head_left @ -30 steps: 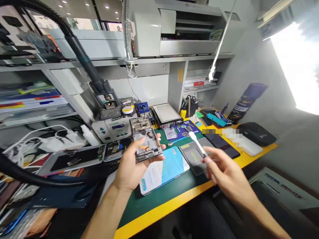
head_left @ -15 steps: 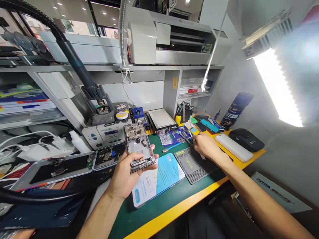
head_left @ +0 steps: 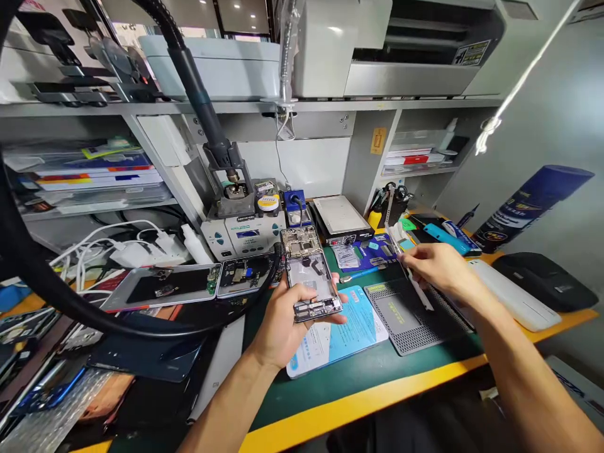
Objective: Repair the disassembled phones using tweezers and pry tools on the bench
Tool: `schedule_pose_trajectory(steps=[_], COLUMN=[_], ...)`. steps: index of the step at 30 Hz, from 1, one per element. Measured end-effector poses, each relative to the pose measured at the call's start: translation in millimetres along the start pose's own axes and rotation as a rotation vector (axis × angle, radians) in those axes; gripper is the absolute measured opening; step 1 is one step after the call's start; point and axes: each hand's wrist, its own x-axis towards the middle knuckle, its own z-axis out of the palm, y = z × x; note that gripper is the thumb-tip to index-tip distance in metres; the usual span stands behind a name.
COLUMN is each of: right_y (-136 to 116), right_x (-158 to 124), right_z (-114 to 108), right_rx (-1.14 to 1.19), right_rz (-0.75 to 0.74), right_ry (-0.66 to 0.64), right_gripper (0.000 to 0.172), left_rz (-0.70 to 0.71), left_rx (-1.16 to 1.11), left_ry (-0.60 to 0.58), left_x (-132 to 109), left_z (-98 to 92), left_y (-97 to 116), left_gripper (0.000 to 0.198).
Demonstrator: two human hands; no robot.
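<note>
My left hand [head_left: 283,318] is closed round an opened phone [head_left: 312,277], thumb over its lower end and fingers beneath. The phone's bare circuit board shows at the top, with an empty-looking bay in the middle. In my right hand [head_left: 436,267], the fingers pinch slim silver tweezers [head_left: 419,290] above a grey perforated mat [head_left: 401,327]. Under the phone lies a blue and white flat box [head_left: 352,333]. A blue-handled tool [head_left: 365,273] rests between the hands, beyond the box.
A soldering station [head_left: 248,236] and a flat heating plate [head_left: 342,217] stand at the back. Opened phone parts [head_left: 243,277] lie at left. A black hose [head_left: 141,328] arcs across the left side. A blue spray can [head_left: 528,207] and white power bank [head_left: 514,296] are at right.
The view has shifted so the bench appears nearer and the hands lie further right. My right hand has lifted the tweezers from the bench. The phone remains in my left hand.
</note>
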Motion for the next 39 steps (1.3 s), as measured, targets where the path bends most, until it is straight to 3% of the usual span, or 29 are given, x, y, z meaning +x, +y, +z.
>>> schedule_pose_trajectory(steps=[1,3,5,10,16,19,23,28,39], right_y=[-5.3,-22.3,-45.8,-97.6,-101.2,-95.2,-93.5,-97.4,-95.4], right_x=[-8.1,-21.9,-30.0,-29.4,-30.4,-34.0,-39.0,-42.3,-40.8], right_z=[-3.2,-5.5,-2.8,14.6,30.8,32.9,34.3,36.6,38.6], right_rx=[0.136,0.677,1.015,1.282,1.355,1.332,1.317,1.259,1.081], right_rz=[-0.048,-0.215,-0.327,-0.504,-0.421,-0.455,-0.413,-0.291,-0.308], right_ry=[-0.002,-0.050,-0.204,-0.450,-0.570,-0.581,-0.618,-0.612,-0.576], right_gripper=[0.033,0.030,0.028,0.021,0.022,0.009,0.007,0.014,0.020], left_rz=[-0.003,-0.016,-0.034,-0.079,-0.074,-0.012,-0.012,-0.048,-0.038], left_rx=[-0.012,-0.034,-0.050,-0.086,-0.057,-0.025,-0.002,0.024,0.061], left_ry=[-0.008,-0.015,-0.004,-0.005,-0.056,-0.124,-0.186,-0.121,-0.064], left_x=[0.3,0.5,0.5,2.1,1.2,-0.7,-0.7,-1.1,-4.8], left_z=[-0.1,0.2,0.6,-1.1,-4.5,-6.2,-5.5,-1.9,-5.6], left_y=[-0.2,-0.7,-0.9,2.7,8.0,7.0,7.0,8.7,3.5], left_gripper=[0.040,0.040,0.038,0.034,0.039,0.043,0.046,0.040,0.042])
